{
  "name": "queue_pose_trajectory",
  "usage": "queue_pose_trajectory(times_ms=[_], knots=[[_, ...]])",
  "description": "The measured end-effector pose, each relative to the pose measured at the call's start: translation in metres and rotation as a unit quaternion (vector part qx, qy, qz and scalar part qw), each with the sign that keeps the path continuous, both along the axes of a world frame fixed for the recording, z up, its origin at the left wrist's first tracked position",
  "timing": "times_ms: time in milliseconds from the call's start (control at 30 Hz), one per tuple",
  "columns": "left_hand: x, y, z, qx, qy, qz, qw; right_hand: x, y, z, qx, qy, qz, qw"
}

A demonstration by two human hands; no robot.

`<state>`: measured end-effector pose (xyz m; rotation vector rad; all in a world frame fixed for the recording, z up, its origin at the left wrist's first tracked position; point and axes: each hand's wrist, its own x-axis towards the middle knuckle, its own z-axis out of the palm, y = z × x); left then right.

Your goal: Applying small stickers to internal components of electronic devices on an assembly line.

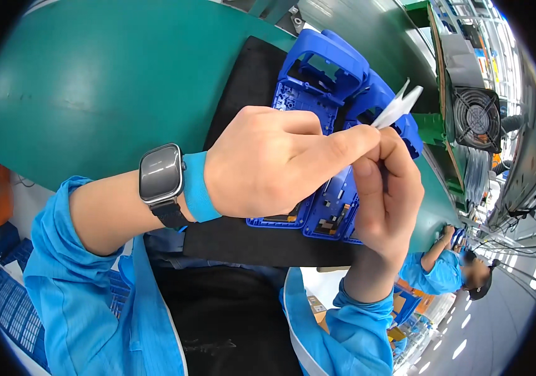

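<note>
My left hand (274, 163) and my right hand (388, 194) meet fingertip to fingertip in a pinch. A thin white strip (398, 108), creased and forked at its free end, sticks up from between their fingertips. The part inside the pinch is hidden. Below and behind my hands lie several blue plastic housings (334, 53), hollow, with ribs and an arched handle-like end. Small electronic parts (332, 219) sit inside the lower end of the housings. A black mat (249, 244) lies under them. My left wrist carries a watch and a blue band.
The green table (105, 81) stretches to the left. A round black fan (477, 119) stands at the right beside a green-edged rack (437, 69). Another person in blue (437, 269) works further right. Blue crates (14, 301) stand at the lower left.
</note>
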<state>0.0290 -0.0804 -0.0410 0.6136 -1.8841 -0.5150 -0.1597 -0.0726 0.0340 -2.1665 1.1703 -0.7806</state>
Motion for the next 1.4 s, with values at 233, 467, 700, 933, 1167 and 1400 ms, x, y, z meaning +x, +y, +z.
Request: queue_pose_trajectory(times_ms=[233, 467, 700, 933, 1167, 1400], knots=[[-0.003, -0.010, -0.001, 0.041, 0.065, 0.035, 0.996, 0.001, 0.004, 0.003, -0.012, -0.045, -0.045, 0.998], [-0.001, -0.007, 0.002, 0.050, 0.046, 0.020, 0.997, 0.002, -0.004, -0.003, -0.093, 0.002, -0.039, 0.995], [-0.002, -0.007, -0.001, 0.132, 0.101, -0.023, 0.986, -0.004, -0.003, -0.003, -0.132, 0.060, -0.027, 0.989], [-0.001, -0.005, 0.002, 0.165, 0.123, -0.061, 0.977, -0.002, -0.006, -0.005, -0.161, 0.105, -0.008, 0.981], [-0.002, -0.007, 0.002, 0.174, 0.112, -0.066, 0.976, -0.004, -0.005, -0.008, -0.161, 0.076, -0.021, 0.984], [-0.001, -0.006, 0.002, 0.148, 0.108, -0.052, 0.982, -0.001, -0.005, -0.010, -0.163, 0.031, -0.035, 0.986]])
